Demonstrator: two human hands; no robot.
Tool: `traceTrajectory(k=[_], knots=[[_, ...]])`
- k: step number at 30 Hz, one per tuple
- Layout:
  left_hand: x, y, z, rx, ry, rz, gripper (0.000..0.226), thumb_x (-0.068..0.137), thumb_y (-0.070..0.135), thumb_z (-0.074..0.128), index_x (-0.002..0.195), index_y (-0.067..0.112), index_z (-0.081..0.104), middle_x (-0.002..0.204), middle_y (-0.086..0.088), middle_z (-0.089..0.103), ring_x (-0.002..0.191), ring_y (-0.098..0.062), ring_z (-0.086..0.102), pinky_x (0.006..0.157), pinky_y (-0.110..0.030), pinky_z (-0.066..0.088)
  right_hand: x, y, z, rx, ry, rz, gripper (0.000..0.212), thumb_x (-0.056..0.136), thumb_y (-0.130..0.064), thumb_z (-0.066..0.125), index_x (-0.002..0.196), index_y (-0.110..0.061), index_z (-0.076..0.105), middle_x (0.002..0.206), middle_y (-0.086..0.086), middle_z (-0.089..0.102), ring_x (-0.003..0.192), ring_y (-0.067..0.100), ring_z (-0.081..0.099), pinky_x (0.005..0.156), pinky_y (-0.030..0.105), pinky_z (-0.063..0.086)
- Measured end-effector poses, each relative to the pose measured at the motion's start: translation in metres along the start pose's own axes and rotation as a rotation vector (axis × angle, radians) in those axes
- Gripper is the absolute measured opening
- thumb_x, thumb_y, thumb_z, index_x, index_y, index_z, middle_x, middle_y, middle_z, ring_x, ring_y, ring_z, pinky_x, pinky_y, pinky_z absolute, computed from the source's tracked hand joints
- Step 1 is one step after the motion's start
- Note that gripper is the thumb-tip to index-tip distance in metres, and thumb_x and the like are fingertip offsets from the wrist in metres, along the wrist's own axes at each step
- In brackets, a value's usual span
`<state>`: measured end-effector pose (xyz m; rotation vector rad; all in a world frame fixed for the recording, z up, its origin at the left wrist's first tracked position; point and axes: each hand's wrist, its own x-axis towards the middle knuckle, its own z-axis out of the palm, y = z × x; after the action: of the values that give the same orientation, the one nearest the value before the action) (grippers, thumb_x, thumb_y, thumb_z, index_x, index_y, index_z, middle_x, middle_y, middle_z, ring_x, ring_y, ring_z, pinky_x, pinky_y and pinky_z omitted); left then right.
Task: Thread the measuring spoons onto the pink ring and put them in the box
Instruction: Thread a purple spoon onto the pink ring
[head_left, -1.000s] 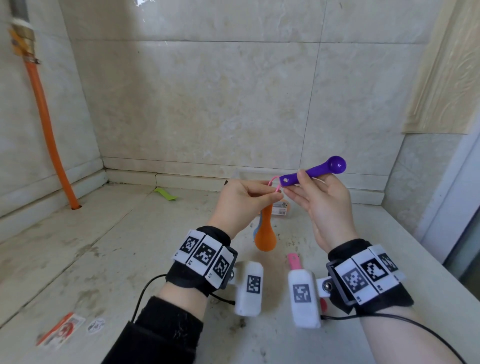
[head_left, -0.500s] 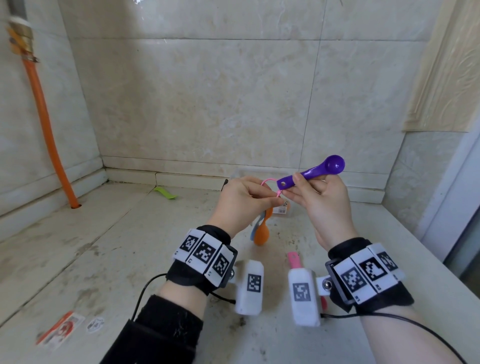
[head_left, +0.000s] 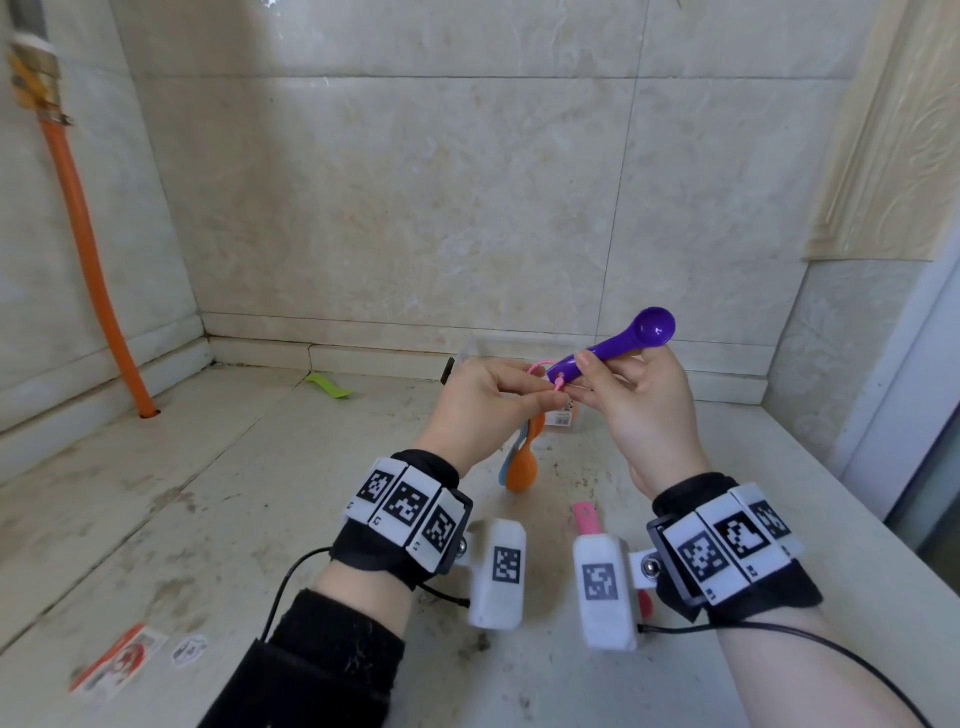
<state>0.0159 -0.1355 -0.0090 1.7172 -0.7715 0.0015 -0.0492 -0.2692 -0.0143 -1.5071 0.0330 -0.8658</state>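
Working over a pale stone counter that fills the lower view, the person has both hands raised near the middle, in front of a clear box that stands at about twelve o'clock from the hands, against the back wall and mostly hidden behind them. The step in hand looks to be threading: the right hand is closed in a pinch on the handle of a purple spoon, bowl tipped up toward one o'clock, hole end pointing at nine o'clock. The left hand is closed on the pink ring, whose thin loop shows between the two thumbs, with its free tip sitting right at the hole in the purple handle; whether it is through yet I cannot tell. An orange spoon hangs below the left hand at six o'clock, with a blue spoon just behind it, so those two seem already on the ring. A pink spoon lies on the counter at six o'clock from the right hand, partly hidden by the wrist gear, and a green spoon lies well apart at nine o'clock, near the back wall. Next the ring tip needs pushing fully through the hole, with the handle held steady, before reaching for the loose ones
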Motion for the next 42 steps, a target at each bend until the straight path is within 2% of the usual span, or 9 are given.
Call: traceTrajectory(k=[5,9,13,16,20,26,29,35,42], knots=[[0.001,0.001,-0.001,0.056,0.061,-0.019,0.013,0.076,0.028,0.078,0.089,0.028,0.078,0.130,0.013,0.054,0.121,-0.004,0.046,0.097,-0.028,0.035,0.000,-0.002,0.000,0.053,0.036,-0.013,0.010,0.089,-0.009,0.066,0.092,-0.011,0.057,0.084,0.006,0.076,0.079,0.021,0.075,0.072,0.028,0.059],[0.001,0.002,0.002,-0.020,0.134,-0.008,0.008,0.078,0.023,0.077,0.085,0.027,0.076,0.107,0.008,0.059,0.103,-0.012,0.059,0.094,-0.035,0.049,0.001,-0.004,-0.001,0.141,0.100,0.005,0.010,0.089,-0.008,0.067,0.092,-0.007,0.057,0.081,0.009,0.075,0.078,0.023,0.075,0.068,0.026,0.059],[0.002,-0.001,0.001,0.020,0.171,0.086,0.006,0.081,0.022,0.074,0.085,0.023,0.077,0.078,0.009,0.062,0.072,0.007,0.055,0.069,-0.008,0.044,0.002,-0.005,-0.001,0.161,0.143,0.029,0.018,0.088,-0.005,0.066,0.099,0.003,0.056,0.079,0.012,0.075,0.073,0.025,0.074,0.065,0.025,0.057],[0.001,-0.001,0.000,-0.038,0.138,0.063,0.007,0.084,0.020,0.071,0.083,0.021,0.077,0.066,0.014,0.068,0.061,0.004,0.060,0.062,-0.013,0.049,0.003,-0.007,-0.002,0.201,0.181,0.073,0.022,0.087,-0.004,0.066,0.104,0.000,0.053,0.078,0.014,0.073,0.068,0.024,0.073,0.062,0.025,0.056],[0.002,-0.001,0.000,-0.034,0.195,0.060,0.011,0.087,0.024,0.067,0.077,0.029,0.070,0.057,0.018,0.066,0.056,0.006,0.061,0.057,-0.010,0.048,0.002,-0.009,-0.001,0.294,0.187,0.133,0.021,0.088,-0.005,0.064,0.100,-0.016,0.051,0.080,0.012,0.070,0.063,0.021,0.072,0.059,0.025,0.056],[0.004,0.000,-0.001,-0.077,0.213,0.018,0.017,0.091,0.022,0.061,0.076,0.026,0.069,0.059,0.013,0.064,0.056,0.003,0.058,0.062,-0.018,0.051,0.004,-0.006,-0.002,0.431,0.219,0.314,0.042,0.088,0.000,0.061,0.121,-0.014,0.039,0.103,0.019,0.059,0.060,0.018,0.071,0.058,0.026,0.056],[0.004,-0.001,-0.002,-0.048,0.233,0.053,0.019,0.092,0.024,0.059,0.076,0.028,0.068,0.063,0.011,0.065,0.060,-0.002,0.058,0.066,-0.024,0.053,0.004,-0.005,-0.004,0.384,0.185,0.409,0.046,0.087,0.000,0.063,0.124,-0.015,0.040,0.106,0.021,0.062,0.059,0.017,0.070,0.056,0.026,0.056],[0.007,-0.003,-0.005,-0.127,0.334,0.075,0.020,0.094,0.023,0.055,0.078,0.028,0.067,0.063,0.012,0.065,0.060,-0.003,0.059,0.065,-0.023,0.050,0.004,0.000,-0.005,0.213,0.067,0.454,0.020,0.088,-0.019,0.067,0.106,-0.012,0.060,0.097,0.010,0.069,0.060,0.018,0.070,0.052,0.027,0.055],[0.006,0.001,-0.004,-0.182,0.318,0.082,0.022,0.096,0.019,0.052,0.080,0.024,0.067,0.069,0.008,0.064,0.064,-0.006,0.059,0.066,-0.022,0.052,0.001,0.008,-0.002,-0.074,-0.166,0.535,0.026,0.087,-0.024,0.068,0.102,-0.003,0.070,0.092,0.011,0.070,0.081,0.019,0.067,0.068,0.030,0.058]])
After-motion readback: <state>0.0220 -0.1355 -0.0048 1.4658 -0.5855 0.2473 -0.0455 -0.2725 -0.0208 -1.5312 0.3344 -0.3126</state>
